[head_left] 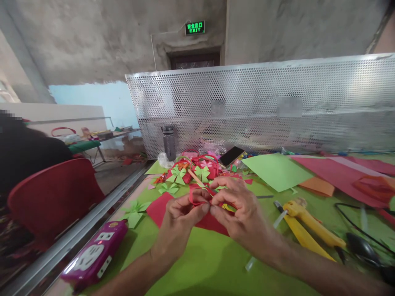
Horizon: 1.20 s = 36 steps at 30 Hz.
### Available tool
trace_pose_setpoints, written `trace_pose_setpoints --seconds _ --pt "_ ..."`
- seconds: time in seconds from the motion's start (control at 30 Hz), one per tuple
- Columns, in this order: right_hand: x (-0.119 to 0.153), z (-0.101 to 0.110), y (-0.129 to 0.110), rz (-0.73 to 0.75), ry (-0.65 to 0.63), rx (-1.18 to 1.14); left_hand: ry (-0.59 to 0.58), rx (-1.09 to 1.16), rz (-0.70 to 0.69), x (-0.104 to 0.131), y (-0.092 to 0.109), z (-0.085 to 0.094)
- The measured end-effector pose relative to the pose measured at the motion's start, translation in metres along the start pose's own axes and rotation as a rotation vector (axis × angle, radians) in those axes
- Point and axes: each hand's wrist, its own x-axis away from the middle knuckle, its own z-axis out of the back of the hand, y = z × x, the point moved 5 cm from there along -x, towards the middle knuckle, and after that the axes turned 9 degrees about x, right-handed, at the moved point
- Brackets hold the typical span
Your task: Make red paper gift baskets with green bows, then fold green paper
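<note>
My left hand [185,211] and my right hand [242,207] meet above the middle of the table, thumbs and fingertips pinched close together. Between them is a thin red strip [195,196], curved into a loop and gripped by both hands. Whether it is felt or paper I cannot tell. Under the hands lies a red sheet [159,209], partly covered by them. Just beyond are green flower-like cutouts [202,172] among red pieces with looped handles. To the left of my left hand sits another green cutout [135,213].
A purple power strip [95,255] lies at front left. On the right are a yellow glue gun [314,222], a glue stick [279,218] and a black cable. Farther back stand a bottle [168,143], a phone [232,156] and a perforated metal screen [262,98]. A person sits left on a red chair [55,201].
</note>
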Motion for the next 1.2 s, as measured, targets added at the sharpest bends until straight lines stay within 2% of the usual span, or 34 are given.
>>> trace_pose_setpoints --seconds 0.2,0.4,0.53,0.73,0.93,1.2 --pt "0.001 0.002 -0.001 0.022 -0.007 0.043 0.071 0.103 0.047 0.001 -0.003 0.001" --pt "0.002 0.006 0.003 0.064 -0.03 0.072 0.149 0.147 0.034 -0.001 0.002 0.002" --pt "0.002 0.007 0.003 0.048 -0.028 0.084 0.121 0.185 0.04 -0.002 -0.002 0.003" --pt "0.001 0.003 -0.003 0.054 -0.029 0.062 0.022 0.086 0.037 0.002 -0.005 0.002" --pt "0.004 0.002 0.001 0.02 -0.028 0.052 0.065 0.19 0.081 0.002 -0.007 -0.002" --pt "0.002 -0.001 0.001 0.04 -0.019 0.049 -0.023 0.181 0.08 0.001 -0.009 -0.005"
